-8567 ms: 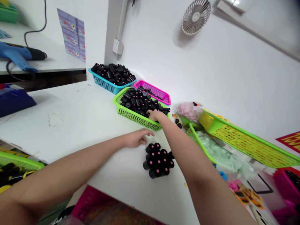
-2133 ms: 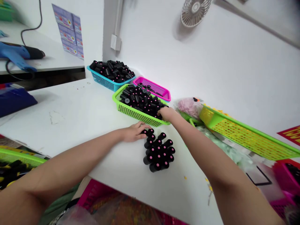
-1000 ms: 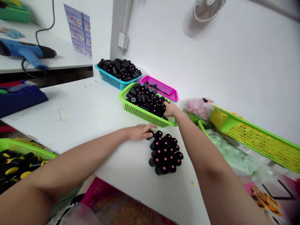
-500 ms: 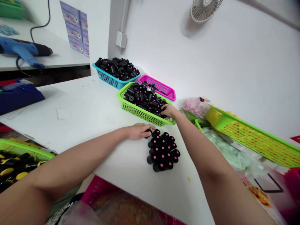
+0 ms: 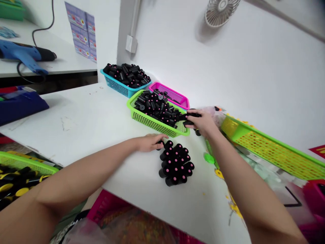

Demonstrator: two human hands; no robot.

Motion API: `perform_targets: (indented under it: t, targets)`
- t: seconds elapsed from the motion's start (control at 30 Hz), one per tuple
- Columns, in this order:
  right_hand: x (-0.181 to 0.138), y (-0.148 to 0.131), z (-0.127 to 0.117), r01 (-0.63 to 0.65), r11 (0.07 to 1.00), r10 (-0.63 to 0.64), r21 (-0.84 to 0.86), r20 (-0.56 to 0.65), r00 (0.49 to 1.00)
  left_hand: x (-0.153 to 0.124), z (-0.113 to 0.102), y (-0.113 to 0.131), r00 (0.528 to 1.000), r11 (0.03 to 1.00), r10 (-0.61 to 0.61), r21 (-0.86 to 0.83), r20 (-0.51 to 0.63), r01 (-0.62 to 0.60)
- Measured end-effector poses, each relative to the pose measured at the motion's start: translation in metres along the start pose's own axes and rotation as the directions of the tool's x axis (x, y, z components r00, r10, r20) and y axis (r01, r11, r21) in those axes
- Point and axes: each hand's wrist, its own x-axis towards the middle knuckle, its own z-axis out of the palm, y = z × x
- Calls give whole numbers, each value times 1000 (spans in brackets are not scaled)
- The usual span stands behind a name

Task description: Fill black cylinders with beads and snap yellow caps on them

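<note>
Black plastic cylinders with pink dots on their ends [image 5: 176, 160] stand upright in a tight cluster on the white table. My left hand [image 5: 149, 142] rests at the cluster's far left edge, thumb and forefinger closed around one black cylinder [image 5: 159, 145]. Over the right end of the green basket [image 5: 152, 122], my right hand [image 5: 200, 121] is closed on several black cylinders [image 5: 189, 117], which stick out from its fingers. More loose cylinders [image 5: 158, 106] lie heaped in that basket, leaving part of its right end bare.
Behind stand a blue basket [image 5: 116, 84] heaped with cylinders and a pink basket [image 5: 175, 93]. A long green basket [image 5: 274, 149] and plastic bags lie at right. A blue heat gun [image 5: 25, 56] sits on another table. A wall fan [image 5: 220, 12] hangs above.
My right hand has come up out of the green basket and moved right, with several black cylinders in it. My left hand and the cluster stay put.
</note>
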Motion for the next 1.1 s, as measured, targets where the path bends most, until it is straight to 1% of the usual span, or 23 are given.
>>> perform_targets:
  t: [0.1, 0.17, 0.2, 0.23, 0.3, 0.33, 0.37, 0.4, 0.43, 0.47, 0.53, 0.6, 0.63, 0.67, 0.73, 0.77, 0.8, 0.83, 0.87, 0.9, 0.93, 1.0, 1.1]
  targets:
    - [-55, -5, -9, 41, 998, -42, 46, 33, 999, -4, -3, 15, 989, 999, 34, 4, -142, -34]
    - [-93, -3, -6, 82, 995, -87, 56, 83, 993, -8, -4, 29, 952, 992, 124, 62, -281, -111]
    - [-109, -1, -2, 99, 994, -105, 56, 113, 988, -10, -3, 35, 915, 976, 213, 116, -342, -183]
    - [-123, 0, 2, 112, 992, -118, 53, 139, 983, -11, -3, 40, 866, 947, 317, 180, -386, -267]
    - [-141, 2, 12, 128, 991, -132, 34, 160, 978, -13, -1, 47, 763, 865, 497, 297, -412, -404]
    - [-145, 2, 16, 136, 990, -138, 23, 157, 978, -13, 0, 48, 736, 839, 541, 326, -406, -437]
    - [-147, 2, 19, 142, 990, -142, 16, 152, 978, -13, 0, 49, 728, 828, 558, 334, -399, -451]
    - [-147, 2, 22, 140, 990, -141, 22, 153, 978, -13, -1, 48, 737, 832, 552, 323, -390, -452]
    - [-145, 2, 23, 130, 991, -134, 39, 159, 978, -13, -3, 47, 760, 846, 530, 296, -376, -444]
    - [-142, 2, 23, 111, 992, -121, 64, 176, 977, -13, -6, 45, 794, 869, 492, 253, -357, -425]
    - [-135, 3, 20, 78, 989, -103, 125, 208, 973, -14, -13, 40, 888, 934, 357, 126, -291, -334]
    - [-129, 3, 16, 77, 982, -112, 170, 206, 972, -15, -19, 33, 968, 980, 196, -4, -158, -199]
    - [-127, 3, 13, 82, 980, -118, 184, 194, 974, -16, -22, 28, 988, 989, 133, -58, -71, -138]
    - [-126, 3, 11, 83, 978, -119, 193, 180, 976, -16, -23, 23, 996, 990, 93, -107, 13, -91]
    - [-125, 2, 8, 76, 978, -109, 195, 164, 980, -15, -23, 13, 988, 981, 72, -188, 138, -45]
    - [-125, 2, 7, 70, 979, -103, 191, 170, 980, -14, -22, 8, 982, 975, 79, -218, 172, -41]
    - [-126, 2, 6, 63, 980, -98, 188, 187, 978, -13, -20, 5, 980, 970, 98, -237, 176, -54]
    - [-126, 2, 6, 58, 981, -97, 187, 206, 974, -12, -19, 2, 981, 968, 126, -235, 145, -90]
    - [-127, 3, 6, 54, 981, -96, 187, 227, 969, -11, -17, 0, 983, 968, 163, -207, 80, -144]
    - [-128, 3, 6, 51, 981, -97, 189, 243, 965, -10, -16, 0, 978, 966, 206, -156, -27, -208]
    - [-129, 3, 6, 51, 980, -99, 193, 250, 963, -9, -16, -1, 956, 961, 247, -90, -156, -263]
    - [-130, 4, 5, 55, 981, -101, 187, 248, 963, -6, -17, 0, 877, 950, 301, 36, -374, -311]
    - [-132, 2, 4, 71, 980, -115, 186, 241, 964, -6, -25, 1, 773, 933, 354, 148, -527, -327]
